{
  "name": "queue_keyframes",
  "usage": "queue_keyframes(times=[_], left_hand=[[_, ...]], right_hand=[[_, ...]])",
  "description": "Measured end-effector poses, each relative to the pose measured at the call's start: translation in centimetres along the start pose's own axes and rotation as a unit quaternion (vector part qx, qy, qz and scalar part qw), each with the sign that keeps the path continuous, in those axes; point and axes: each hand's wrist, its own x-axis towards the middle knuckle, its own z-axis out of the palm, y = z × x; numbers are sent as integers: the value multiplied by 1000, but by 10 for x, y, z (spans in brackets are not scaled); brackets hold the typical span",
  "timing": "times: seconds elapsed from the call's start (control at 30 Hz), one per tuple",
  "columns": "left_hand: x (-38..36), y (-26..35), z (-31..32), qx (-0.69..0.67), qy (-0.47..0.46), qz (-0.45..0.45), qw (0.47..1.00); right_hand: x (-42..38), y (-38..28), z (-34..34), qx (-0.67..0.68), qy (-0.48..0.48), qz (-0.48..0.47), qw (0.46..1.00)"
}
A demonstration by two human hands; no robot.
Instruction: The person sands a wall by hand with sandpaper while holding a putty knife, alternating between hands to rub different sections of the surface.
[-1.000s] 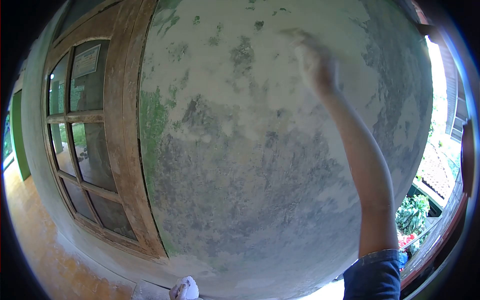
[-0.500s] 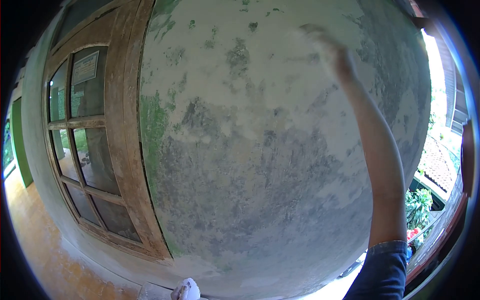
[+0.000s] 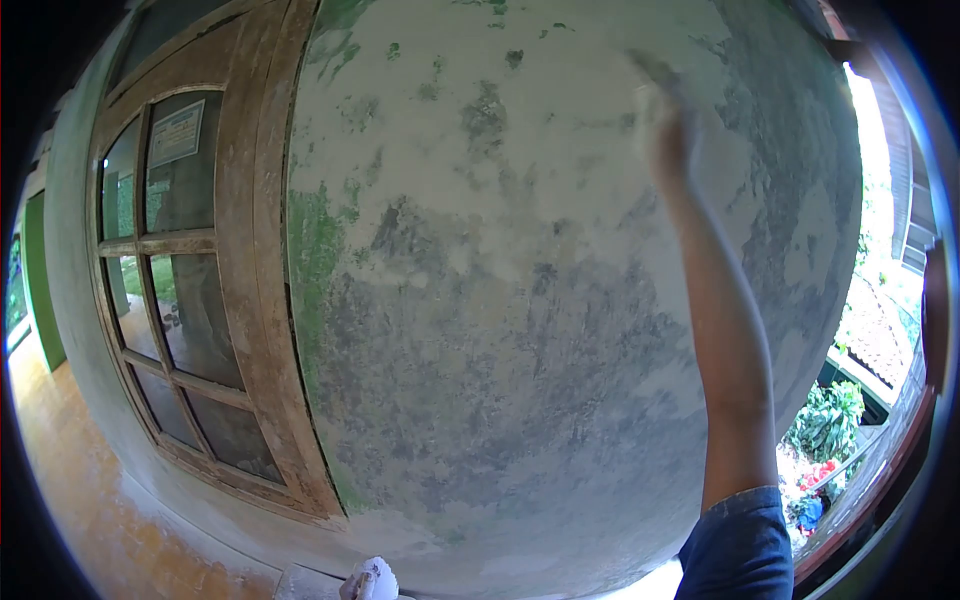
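Note:
My right hand (image 3: pixel 668 140) is raised high against the patchy wall (image 3: pixel 500 330), its arm stretched up from the lower right. Motion smears its fingers, which look closed on a thin, dark-edged tool, seemingly a putty knife (image 3: pixel 652 70), held against or close to the wall. Only a bit of my left hand (image 3: pixel 349 588) shows at the bottom edge, gripping a whitish board (image 3: pixel 302 583). A lump of white putty (image 3: pixel 375 578) sits by its fingers. The rest of that hand is cut off by the frame.
A worn wooden door (image 3: pixel 255 250) with glass panes stands left of the wall. Yellowish floor (image 3: pixel 110 490) runs along the lower left. Green plants (image 3: pixel 830 415) and a reddish railing (image 3: pixel 870 500) lie beyond the wall on the right.
My right forearm and elbow have swung left, and the blurred hand has shifted slightly down. The view has turned a little. My left hand stays almost in place.

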Motion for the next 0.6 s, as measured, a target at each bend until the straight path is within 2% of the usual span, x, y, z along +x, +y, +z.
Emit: queue_keyframes(times=[0.03, 0.07, 0.13, 0.17, 0.2, 0.23, 0.27, 0.3, 0.33, 0.37, 0.4, 0.43, 0.47, 0.53, 0.57, 0.6], left_hand=[[1, -1, 0, -4, 1, 2, 1000], [3, -1, -2, -6, 1, 4, 1000], [10, 2, -6, -7, 2, 11, 1000], [12, 4, -10, -5, 3, 13, 1000], [14, 5, -13, -5, 3, 15, 1000], [15, 4, -14, -7, 3, 15, 1000], [15, 3, -16, -8, 3, 14, 1000], [14, 1, -17, -9, 2, 13, 1000], [15, 0, -17, -10, 1, 12, 1000], [15, -2, -16, -12, 0, 12, 1000], [17, -3, -15, -13, -2, 13, 1000], [18, -5, -14, -14, -4, 14, 1000], [19, -6, -15, -13, -5, 14, 1000], [18, -11, -11, -12, -12, 12, 1000], [15, -14, -9, -11, -16, 8, 1000], [14, -17, -7, -12, -20, 7, 1000]], right_hand=[[-11, -11, 10, -42, 35, -125, 991], [-23, -17, 10, -43, 35, -125, 991], [-43, -25, 8, -113, -97, -304, 941], [-33, -22, -3, -114, -97, -301, 942], [-11, -15, -26, 113, -138, -37, 983], [4, 0, -42, 326, -162, 230, 903], [3, 30, -48, 324, -165, 232, 902], [-3, 67, -52, 116, -114, 182, 970], [-10, 88, -51, -98, -58, 121, 986], [-21, 81, -50, -100, -59, 121, 986], [-39, 72, -49, -107, -59, -28, 992], [-53, 59, -51, -111, -59, -175, 976], [-63, 46, -57, -114, -61, -173, 976], [-71, 21, -70, -128, -152, -192, 961], [-65, 14, -70, -133, -158, -191, 960], [-55, 9, -67, -148, -143, -121, 971]])
